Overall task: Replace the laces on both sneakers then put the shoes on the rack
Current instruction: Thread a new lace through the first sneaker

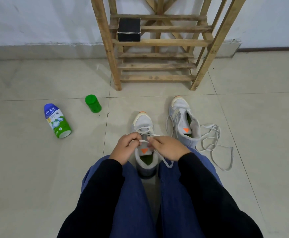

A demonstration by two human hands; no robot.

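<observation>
White near sneaker (142,121), its lace (144,130) half threaded, stands beside the far sneaker (181,115), whose loose lace (216,133) sprawls.

I see bright, even light, with only faint soft shadows on the floor (37,169) tiles. The wide lens bows the rack (108,48) posts and the wall (28,19) base near the edges, and detail looks slightly soft

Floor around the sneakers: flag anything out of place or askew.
The nycil bottle lies tipped on its side at the left. A lace sprawls in a loose tangle beside the right-hand sneaker.
</observation>
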